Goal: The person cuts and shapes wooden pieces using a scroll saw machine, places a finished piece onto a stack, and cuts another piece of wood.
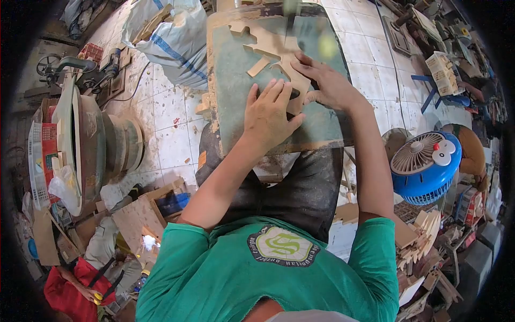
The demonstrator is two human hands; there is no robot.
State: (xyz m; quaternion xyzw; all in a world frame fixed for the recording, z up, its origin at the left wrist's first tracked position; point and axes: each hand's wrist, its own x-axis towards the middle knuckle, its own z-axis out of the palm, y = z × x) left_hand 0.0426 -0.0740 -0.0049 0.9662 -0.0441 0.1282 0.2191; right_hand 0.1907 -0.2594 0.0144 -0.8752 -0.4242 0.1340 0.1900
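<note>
A thin, irregularly cut wooden board (262, 38) lies on the worn green machine table (230, 96), under a thin upright blade (287, 29) at its far side. My left hand (270, 110) lies palm down over the near end of the board, fingers stretched out. On the board's right edge rests my right hand (327, 83), its fingers extended and its thumb apart, pointing toward the left hand. A small wooden offcut (258, 66) sits just beyond my left fingertips. A dark patch beside the left fingers is partly covered; I cannot tell what it is.
A white woven sack (166, 48) with wood scraps stands left of the table. A blue fan (426, 167) is at the right, near stacked wood pieces (421, 239). Another person in red (67, 292) sits at lower left. Machines and baskets line the left side.
</note>
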